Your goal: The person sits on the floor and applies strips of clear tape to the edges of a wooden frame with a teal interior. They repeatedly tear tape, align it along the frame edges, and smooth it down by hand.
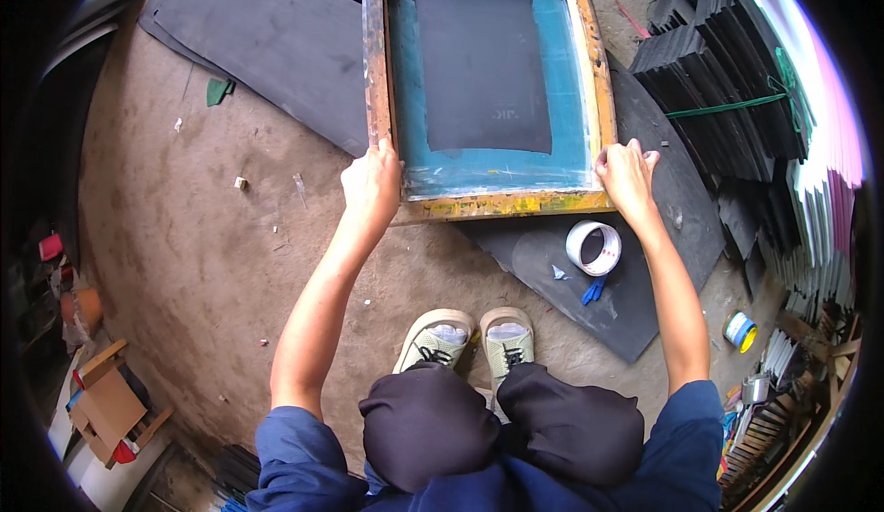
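Your left hand [372, 182] grips the left rail of a paint-stained wooden frame [502, 206] near its lower corner, and your right hand [628, 179] is curled on the right rail near the other corner, so your hands are well apart, both clamped on the frame. It is out in front of your shoes [435, 339], over dark sheets [635, 314] on the floor [230, 273]; you cannot tell whether it touches them. Its teal mesh [566, 88] bears a large dark rectangle [479, 65]. Near your right forearm, a white tape roll [612, 252] sits just beside a small blue piece [594, 291]
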A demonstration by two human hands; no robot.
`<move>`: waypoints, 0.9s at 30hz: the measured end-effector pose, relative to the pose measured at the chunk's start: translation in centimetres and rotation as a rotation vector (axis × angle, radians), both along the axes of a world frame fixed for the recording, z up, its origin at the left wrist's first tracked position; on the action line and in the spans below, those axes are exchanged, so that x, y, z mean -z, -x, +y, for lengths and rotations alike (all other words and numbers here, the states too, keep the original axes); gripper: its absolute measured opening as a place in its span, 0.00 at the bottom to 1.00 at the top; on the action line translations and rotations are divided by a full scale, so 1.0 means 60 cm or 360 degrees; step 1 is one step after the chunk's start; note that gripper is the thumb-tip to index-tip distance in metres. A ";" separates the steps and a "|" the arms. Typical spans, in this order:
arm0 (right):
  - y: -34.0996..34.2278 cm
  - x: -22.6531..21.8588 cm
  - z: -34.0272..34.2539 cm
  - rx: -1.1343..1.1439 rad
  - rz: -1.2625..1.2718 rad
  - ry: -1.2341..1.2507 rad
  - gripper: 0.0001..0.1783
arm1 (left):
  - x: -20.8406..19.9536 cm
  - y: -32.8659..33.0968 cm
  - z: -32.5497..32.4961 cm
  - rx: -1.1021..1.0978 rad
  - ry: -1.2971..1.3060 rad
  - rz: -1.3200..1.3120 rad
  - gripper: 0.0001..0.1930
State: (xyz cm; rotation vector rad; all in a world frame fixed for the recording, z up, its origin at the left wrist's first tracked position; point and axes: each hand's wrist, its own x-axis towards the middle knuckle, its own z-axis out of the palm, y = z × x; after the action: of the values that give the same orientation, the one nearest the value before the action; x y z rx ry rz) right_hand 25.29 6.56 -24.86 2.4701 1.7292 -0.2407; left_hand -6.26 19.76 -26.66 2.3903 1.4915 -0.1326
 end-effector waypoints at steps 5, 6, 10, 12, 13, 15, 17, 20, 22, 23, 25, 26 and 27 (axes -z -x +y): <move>0.018 0.014 0.003 -0.0253 -0.0259 0.0107 0.04 | 0.010 -0.006 0.002 0.0106 -0.0019 0.0117 0.09; 0.022 0.013 0.005 -0.0304 -0.0308 0.0122 0.04 | 0.010 -0.007 0.004 0.0155 -0.0051 0.0141 0.09; 0.040 0.013 0.015 -0.0384 -0.0496 0.0358 0.03 | 0.005 -0.013 0.007 0.0290 -0.0058 0.0228 0.08; 0.042 0.017 0.015 -0.0419 -0.0532 0.0414 0.04 | 0.004 -0.013 0.007 0.0333 -0.0010 0.0248 0.08; 0.042 0.019 0.016 -0.0436 -0.0550 0.0439 0.04 | 0.004 -0.015 0.007 0.0352 -0.0011 0.0265 0.07; 0.041 0.016 0.018 -0.0452 -0.0523 0.0443 0.05 | 0.001 -0.014 0.008 0.0374 0.0006 0.0245 0.07; 0.040 0.016 0.020 -0.0470 -0.0505 0.0455 0.05 | -0.002 -0.013 0.007 0.0388 0.0012 0.0240 0.07; 0.035 0.016 0.019 -0.0495 -0.0494 0.0474 0.06 | -0.003 -0.015 0.006 0.0401 0.0028 0.0262 0.06; 0.037 0.015 0.021 -0.0524 -0.0476 0.0470 0.06 | 0.000 -0.013 0.010 0.0398 0.0078 0.0302 0.07; 0.036 0.015 0.020 -0.0532 -0.0477 0.0472 0.06 | 0.002 -0.013 0.009 0.0413 0.0068 0.0335 0.07; 0.034 0.014 0.019 -0.0544 -0.0474 0.0467 0.06 | 0.000 -0.019 0.006 0.0446 0.0040 0.0410 0.08; 0.036 0.013 0.019 -0.0535 -0.0457 0.0492 0.06 | -0.001 -0.023 0.002 0.0469 0.0018 0.0493 0.09; 0.036 0.009 0.020 -0.0522 -0.0443 0.0520 0.06 | -0.005 -0.029 -0.002 0.0496 -0.0004 0.0571 0.10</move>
State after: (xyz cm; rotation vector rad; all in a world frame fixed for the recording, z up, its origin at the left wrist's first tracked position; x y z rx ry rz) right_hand 23.12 7.74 -25.39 1.8632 1.7739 -0.1260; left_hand -4.49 19.62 -26.37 2.6895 1.2353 -0.6615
